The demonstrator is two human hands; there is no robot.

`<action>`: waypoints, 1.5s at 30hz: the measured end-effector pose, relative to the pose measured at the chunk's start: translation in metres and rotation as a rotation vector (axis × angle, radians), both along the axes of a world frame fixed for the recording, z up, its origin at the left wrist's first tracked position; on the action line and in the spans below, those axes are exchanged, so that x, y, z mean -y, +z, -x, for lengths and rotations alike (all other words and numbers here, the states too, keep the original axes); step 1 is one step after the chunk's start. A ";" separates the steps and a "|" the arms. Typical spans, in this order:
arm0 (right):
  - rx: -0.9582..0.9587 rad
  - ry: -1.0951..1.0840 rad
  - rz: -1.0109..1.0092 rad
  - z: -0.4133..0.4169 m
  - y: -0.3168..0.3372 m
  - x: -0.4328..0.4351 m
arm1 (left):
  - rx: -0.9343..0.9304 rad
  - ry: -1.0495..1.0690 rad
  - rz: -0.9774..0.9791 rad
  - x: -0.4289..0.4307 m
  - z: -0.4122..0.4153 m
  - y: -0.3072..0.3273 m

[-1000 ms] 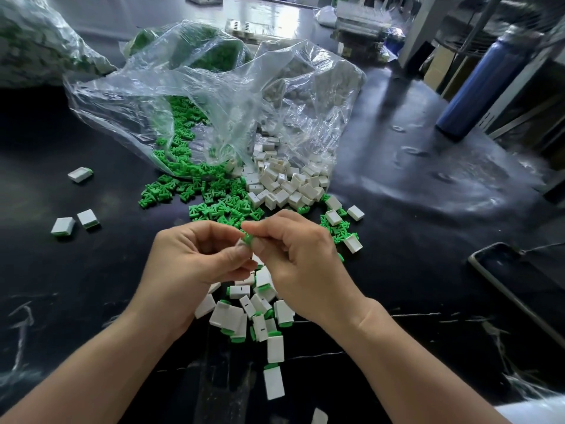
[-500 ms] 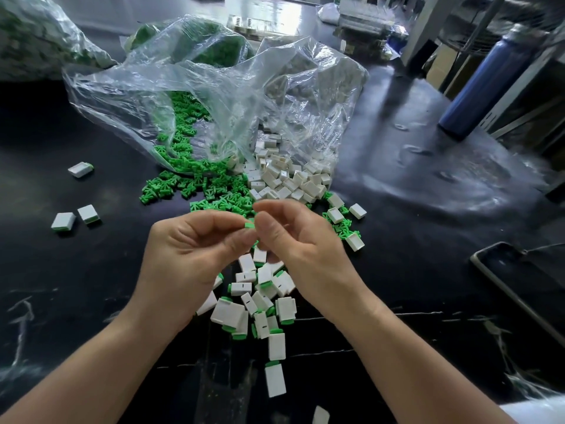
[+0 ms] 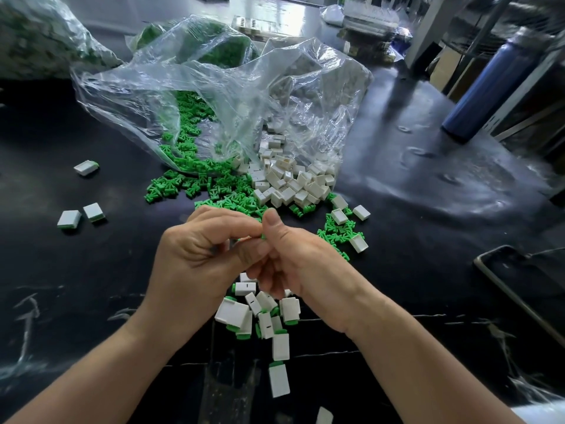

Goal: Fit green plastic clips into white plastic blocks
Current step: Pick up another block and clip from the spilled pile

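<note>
Currently both hands are raised together over the table [image 3: 428, 215], mid-frame. The right hand [image 3: 302, 261] pinches a green clip [image 3: 263, 237] under its thumb; only a sliver of green shows. The left hand [image 3: 195, 258] has its fingers curled in, index tip and thumb meeting the right hand at that same spot. Can't tell if the left grips the clip too or a block hidden in the fist. No white is visible in either hand.

Stock:
- Loose clips [image 3: 214, 191] spill from the mouth of a clear bag [image 3: 214, 96], just beyond the hands.
- White blocks [image 3: 290, 185] are heaped beside them on the right, partly inside the bag. A few blocks and clips are scattered further right, near the right hand.
- Finished blocks [image 3: 266, 316], each with green showing at one end, lie in a small pile directly below the hands. Two more [image 3: 279, 362] trail toward the camera.
- Three more blocks with green ends [image 3: 86, 167] sit well apart on the left, one alone and two side by side.

Other items: a second bag [image 3: 36, 41] with green and white contents far left, a blue bottle [image 3: 486, 87] upright at far right, and a dark flat device [image 3: 526, 286] at the right edge.
</note>
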State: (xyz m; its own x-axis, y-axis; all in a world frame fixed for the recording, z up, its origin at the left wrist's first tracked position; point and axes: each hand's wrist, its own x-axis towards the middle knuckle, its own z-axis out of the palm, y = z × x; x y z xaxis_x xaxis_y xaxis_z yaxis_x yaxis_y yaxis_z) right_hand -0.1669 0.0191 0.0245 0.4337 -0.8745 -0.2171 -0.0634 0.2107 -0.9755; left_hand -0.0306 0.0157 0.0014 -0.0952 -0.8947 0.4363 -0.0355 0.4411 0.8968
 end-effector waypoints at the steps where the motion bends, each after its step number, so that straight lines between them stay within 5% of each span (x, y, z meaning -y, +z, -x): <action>1: 0.002 0.009 -0.014 0.000 0.000 0.000 | -0.011 -0.005 -0.001 0.000 0.000 -0.001; 27: -0.008 -0.117 -0.067 -0.003 -0.001 -0.003 | 0.036 -0.040 0.036 -0.001 0.001 -0.002; 45: 0.136 -0.053 -0.155 0.006 0.001 0.004 | -0.156 -0.170 -0.361 0.000 -0.002 0.011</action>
